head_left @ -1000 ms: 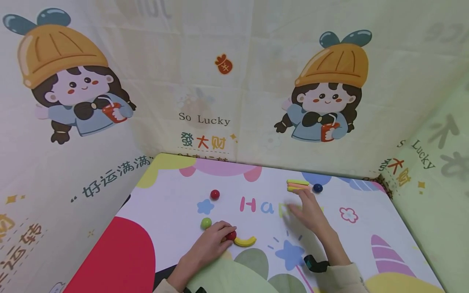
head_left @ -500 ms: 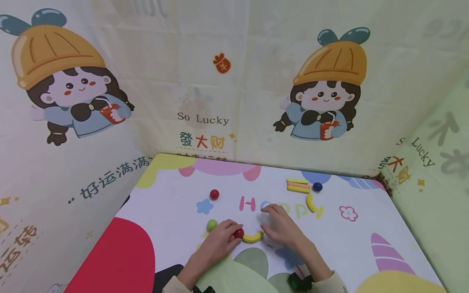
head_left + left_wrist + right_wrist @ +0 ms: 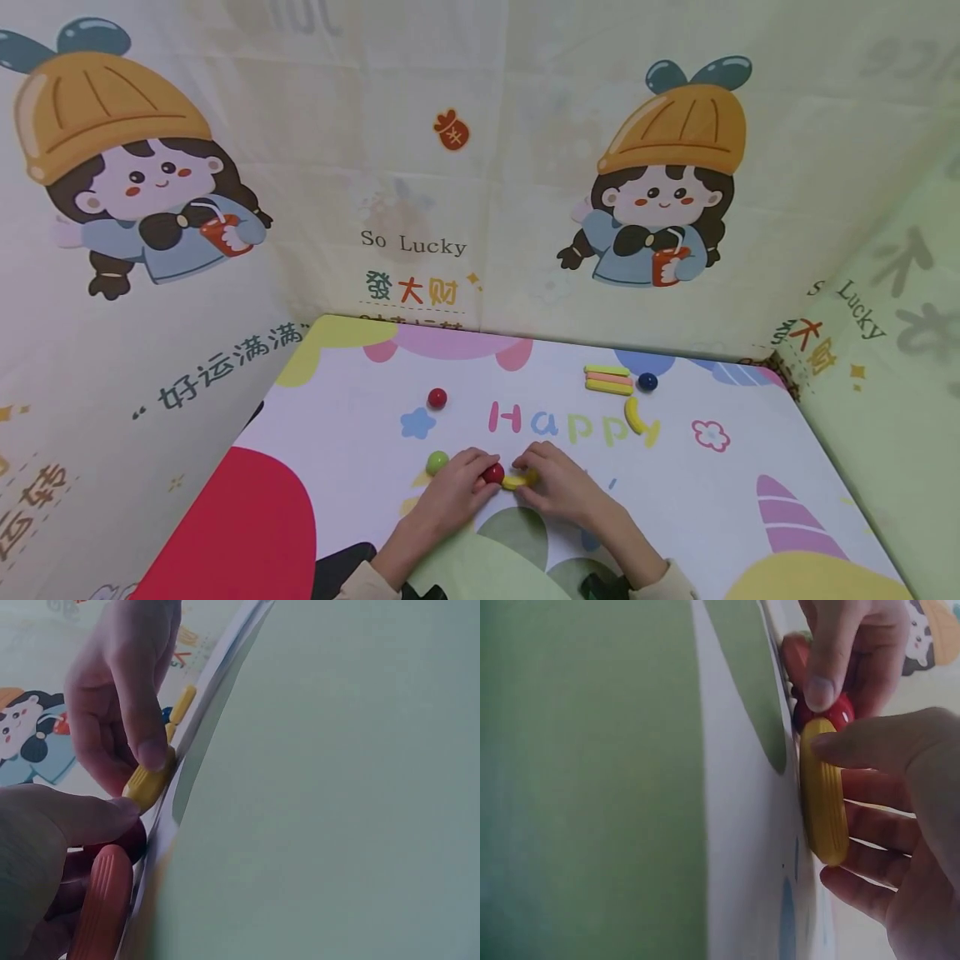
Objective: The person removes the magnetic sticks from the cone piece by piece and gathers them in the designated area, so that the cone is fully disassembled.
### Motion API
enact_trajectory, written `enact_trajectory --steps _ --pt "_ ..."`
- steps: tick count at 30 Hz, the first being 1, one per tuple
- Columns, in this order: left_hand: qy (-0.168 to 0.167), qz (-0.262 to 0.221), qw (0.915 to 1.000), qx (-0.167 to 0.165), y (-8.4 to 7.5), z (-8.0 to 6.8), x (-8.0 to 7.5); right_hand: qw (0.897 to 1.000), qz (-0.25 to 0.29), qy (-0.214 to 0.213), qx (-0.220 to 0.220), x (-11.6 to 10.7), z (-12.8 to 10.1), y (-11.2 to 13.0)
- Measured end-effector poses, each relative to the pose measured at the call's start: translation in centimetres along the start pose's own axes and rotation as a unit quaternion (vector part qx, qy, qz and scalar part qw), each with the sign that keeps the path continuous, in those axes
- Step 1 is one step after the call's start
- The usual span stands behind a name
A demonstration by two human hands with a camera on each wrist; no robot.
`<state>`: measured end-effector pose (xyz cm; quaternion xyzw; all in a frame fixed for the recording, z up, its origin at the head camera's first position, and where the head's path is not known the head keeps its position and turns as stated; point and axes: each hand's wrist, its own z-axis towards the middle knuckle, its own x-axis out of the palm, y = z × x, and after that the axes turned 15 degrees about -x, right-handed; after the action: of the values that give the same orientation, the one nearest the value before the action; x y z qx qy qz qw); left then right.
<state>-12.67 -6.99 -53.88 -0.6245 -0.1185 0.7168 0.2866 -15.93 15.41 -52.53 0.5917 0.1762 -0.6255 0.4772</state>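
My left hand (image 3: 453, 487) pinches a glossy red ball (image 3: 493, 472) between thumb and fingers, low over the front middle of the table. An orange ridged stick (image 3: 105, 900) runs from that ball under the same hand, toward a green ball (image 3: 437, 462) on its far left side. Against the red ball's right side lies one end of a yellow curved ridged stick (image 3: 825, 802). My right hand (image 3: 562, 483) holds this stick, thumb on its face near the ball and fingers curled behind it. Much of the orange stick is hidden in the head view.
Another red ball (image 3: 437, 398) sits farther back at left. Straight yellow and pink sticks (image 3: 609, 381) lie side by side at the back right, next to a dark blue ball (image 3: 647, 382). A second yellow curved stick (image 3: 634, 415) is in front of them. Printed cloth (image 3: 517, 208) encloses the table.
My right hand has come from beside the straight sticks, leftward and nearer, and taken hold of the yellow curved stick. The left hand, red ball and green ball have shifted slightly right.
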Motion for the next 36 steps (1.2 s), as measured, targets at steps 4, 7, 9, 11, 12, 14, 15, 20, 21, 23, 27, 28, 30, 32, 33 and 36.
enact_trajectory --steps 4,7,9,11,12,14,15,20,21,23,27,28,30,32,33,36 --pt "-0.007 -0.01 0.9999 0.008 0.0 -0.1 0.3 0.999 -0.011 0.021 -0.025 0.1 0.5 0.0" --pt "-0.012 -0.009 0.9998 0.011 0.0 -0.1 0.5 0.999 -0.02 0.038 -0.03 0.1 0.8 0.2" --pt "-0.013 -0.005 0.9998 0.012 0.0 -0.1 0.6 0.998 -0.026 0.045 -0.031 0.0 0.9 0.3" --pt "-0.011 -0.002 0.9999 0.011 0.0 -0.1 0.6 0.998 -0.032 0.052 -0.031 0.0 1.0 0.5" --pt "-0.01 0.0 0.9999 0.011 0.0 -0.1 0.6 0.997 -0.032 0.055 -0.032 0.0 1.0 0.5" --pt "-0.008 0.002 0.9999 0.011 0.0 -0.1 0.6 0.997 -0.032 0.058 -0.03 0.0 1.0 0.6" --pt "-0.007 0.002 0.9999 0.011 0.0 -0.1 0.6 0.997 -0.031 0.06 -0.029 0.0 1.0 0.7" --pt "-0.007 0.001 0.9999 0.009 -0.1 -0.1 0.5 0.997 -0.028 0.061 -0.029 -0.1 1.0 0.7" --pt "-0.007 0.001 0.9999 0.008 -0.1 -0.1 0.5 0.997 -0.027 0.061 -0.029 -0.1 1.0 0.7" --pt "-0.009 -0.001 0.9999 0.009 -0.1 -0.2 0.5 0.997 -0.026 0.061 -0.025 -0.1 0.9 0.7" --pt "-0.014 -0.004 0.9998 0.012 -0.1 -0.2 0.5 0.998 -0.029 0.06 -0.011 -0.3 0.7 0.6" --pt "-0.017 -0.003 0.9998 0.013 -0.1 -0.2 0.5 0.998 -0.031 0.059 -0.006 -0.3 0.6 0.6" --pt "-0.022 -0.004 0.9996 0.017 -0.1 -0.2 0.6 0.998 -0.034 0.057 0.006 -0.5 0.4 0.5" --pt "-0.028 -0.004 0.9994 0.021 -0.1 -0.2 0.6 0.998 -0.036 0.054 0.014 -0.6 0.2 0.5" --pt "-0.03 -0.005 0.9993 0.022 -0.1 -0.2 0.6 0.998 -0.038 0.053 0.015 -0.6 0.1 0.4" --pt "-0.025 -0.008 0.9995 0.018 -0.1 -0.3 0.6 0.998 -0.039 0.043 0.015 -0.6 -0.1 0.3"
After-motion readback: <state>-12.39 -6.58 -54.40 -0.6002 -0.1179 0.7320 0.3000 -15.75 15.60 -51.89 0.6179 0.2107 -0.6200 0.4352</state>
